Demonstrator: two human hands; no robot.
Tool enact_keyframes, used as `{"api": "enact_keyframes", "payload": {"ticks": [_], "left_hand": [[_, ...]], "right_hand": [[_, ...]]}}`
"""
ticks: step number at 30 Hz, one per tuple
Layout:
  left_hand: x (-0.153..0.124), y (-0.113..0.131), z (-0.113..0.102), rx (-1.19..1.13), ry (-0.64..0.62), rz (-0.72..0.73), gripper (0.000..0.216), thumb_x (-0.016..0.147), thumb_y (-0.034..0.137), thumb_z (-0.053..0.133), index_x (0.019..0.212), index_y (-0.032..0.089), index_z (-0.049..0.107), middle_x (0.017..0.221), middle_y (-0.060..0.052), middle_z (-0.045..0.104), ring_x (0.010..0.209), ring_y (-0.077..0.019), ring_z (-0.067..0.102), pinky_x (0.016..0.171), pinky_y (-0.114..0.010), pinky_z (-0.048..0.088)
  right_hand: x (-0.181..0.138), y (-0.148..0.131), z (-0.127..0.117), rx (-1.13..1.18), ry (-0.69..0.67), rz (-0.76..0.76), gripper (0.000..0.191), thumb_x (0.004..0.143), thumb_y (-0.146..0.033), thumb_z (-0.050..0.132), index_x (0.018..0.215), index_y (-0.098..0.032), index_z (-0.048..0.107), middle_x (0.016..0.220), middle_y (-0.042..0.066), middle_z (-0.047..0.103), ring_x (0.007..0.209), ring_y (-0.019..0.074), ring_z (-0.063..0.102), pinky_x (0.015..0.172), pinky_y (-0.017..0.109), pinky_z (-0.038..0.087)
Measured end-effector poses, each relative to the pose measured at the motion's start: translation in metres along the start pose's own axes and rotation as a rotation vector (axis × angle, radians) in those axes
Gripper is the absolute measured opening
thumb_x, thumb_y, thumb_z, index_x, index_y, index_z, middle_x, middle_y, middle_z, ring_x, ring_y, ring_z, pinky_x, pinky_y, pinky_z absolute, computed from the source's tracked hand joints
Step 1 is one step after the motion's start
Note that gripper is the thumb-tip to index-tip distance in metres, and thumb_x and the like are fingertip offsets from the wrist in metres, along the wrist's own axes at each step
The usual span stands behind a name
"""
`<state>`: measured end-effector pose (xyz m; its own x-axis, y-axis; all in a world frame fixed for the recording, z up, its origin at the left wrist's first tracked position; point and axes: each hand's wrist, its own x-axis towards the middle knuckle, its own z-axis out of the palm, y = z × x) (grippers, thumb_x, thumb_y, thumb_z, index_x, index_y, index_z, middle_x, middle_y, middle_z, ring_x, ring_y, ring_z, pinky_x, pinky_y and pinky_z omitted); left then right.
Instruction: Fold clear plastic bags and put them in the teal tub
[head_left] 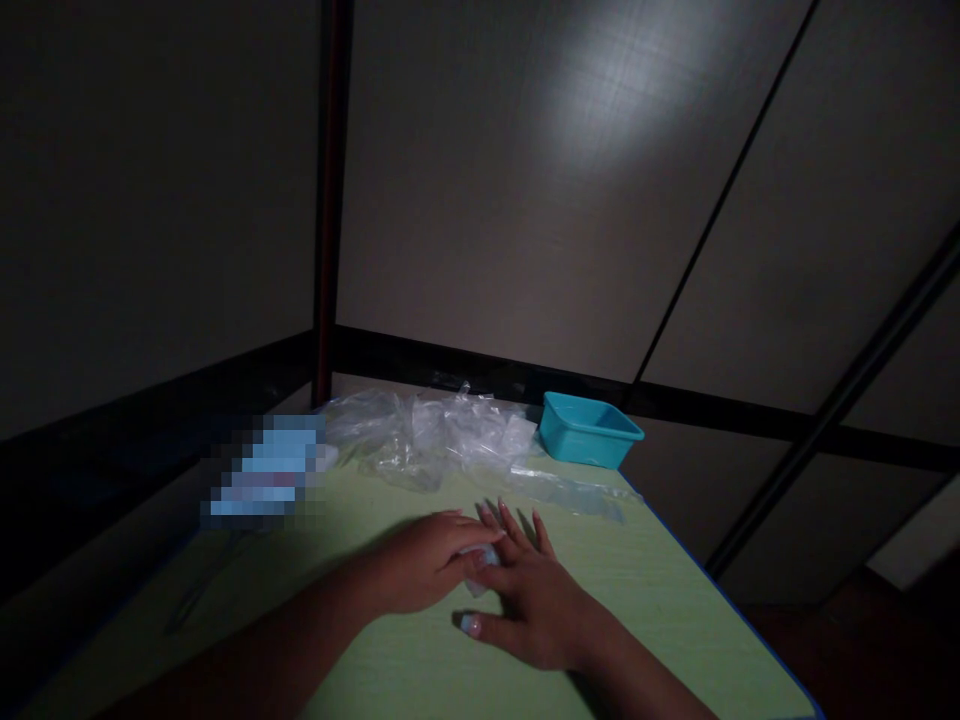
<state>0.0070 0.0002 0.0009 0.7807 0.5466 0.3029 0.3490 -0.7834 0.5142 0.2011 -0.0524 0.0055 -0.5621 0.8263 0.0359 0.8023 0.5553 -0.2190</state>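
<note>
Both my hands meet over the middle of a pale green table. My left hand (420, 562) is closed, its fingers and thumb around a small pale, see-through plastic piece (478, 583). Most of that piece is covered by the hands, so its exact kind is hidden. My right hand (536, 605) lies low over the table, fingers stretched and spread, the thumb apart. Its fingers touch the left fingertips and partly overlap the plastic piece. Beyond the hands, a flat strip of clear plastic (574, 492) lies on the table.
Crumpled clear plastic bags (450, 435) heap along the back of the green table (637, 600). A turquoise plastic basin (581, 445) stands at the back right corner. At left is a blurred-out blue object (266, 475) with a dark loop (199, 590) below it. Dark panels rise behind.
</note>
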Motion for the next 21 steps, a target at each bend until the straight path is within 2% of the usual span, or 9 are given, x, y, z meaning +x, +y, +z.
{"api": "enact_keyframes", "payload": {"ticks": [2,7,14,17,21], "left_hand": [[-0.003,-0.005,0.002,0.007,-0.021,-0.014,0.031,0.093,0.03,0.037,0.119,0.031,0.056,0.119,0.003,0.061,0.108,-0.016,0.055,0.094,-0.027,0.038],[-0.008,-0.018,0.0,0.119,-0.083,-0.02,0.032,0.093,0.031,0.038,0.12,0.032,0.055,0.132,0.001,0.049,0.125,-0.0157,0.04,0.107,-0.035,0.021],[-0.006,-0.014,-0.002,0.213,-0.055,-0.043,0.035,0.092,0.028,0.037,0.125,0.029,0.05,0.134,-0.002,0.047,0.128,-0.0161,0.035,0.106,-0.04,0.02],[-0.005,-0.012,-0.004,0.235,-0.068,-0.017,0.032,0.093,0.028,0.037,0.12,0.026,0.054,0.131,-0.004,0.051,0.128,-0.0175,0.036,0.105,-0.042,0.024],[-0.006,-0.009,-0.008,0.263,-0.089,0.035,0.028,0.092,0.032,0.041,0.114,0.024,0.057,0.129,-0.005,0.053,0.129,-0.0208,0.034,0.103,-0.047,0.025]], "right_hand": [[0.0,0.001,0.001,-0.004,-0.004,0.006,0.054,0.08,-0.066,0.041,0.127,-0.041,0.045,0.149,-0.001,-0.003,0.135,0.0301,-0.008,0.101,0.059,-0.009],[0.001,0.002,0.003,-0.022,-0.014,0.021,0.054,0.08,-0.066,0.043,0.128,-0.042,0.043,0.148,-0.002,-0.01,0.134,0.0331,-0.01,0.099,0.061,-0.01],[-0.006,-0.001,0.001,-0.049,0.007,-0.041,0.059,0.083,-0.06,0.043,0.136,-0.042,0.026,0.147,0.0,-0.007,0.134,0.0331,-0.006,0.099,0.063,-0.01],[-0.013,-0.002,0.002,-0.043,-0.018,-0.1,0.065,0.084,-0.057,0.043,0.139,-0.037,0.016,0.148,0.004,0.003,0.134,0.0316,0.004,0.1,0.064,-0.003],[-0.02,-0.001,0.009,-0.08,-0.014,-0.125,0.066,0.086,-0.051,0.043,0.141,-0.03,0.012,0.146,0.007,0.012,0.133,0.0312,0.013,0.103,0.061,0.014]]}}
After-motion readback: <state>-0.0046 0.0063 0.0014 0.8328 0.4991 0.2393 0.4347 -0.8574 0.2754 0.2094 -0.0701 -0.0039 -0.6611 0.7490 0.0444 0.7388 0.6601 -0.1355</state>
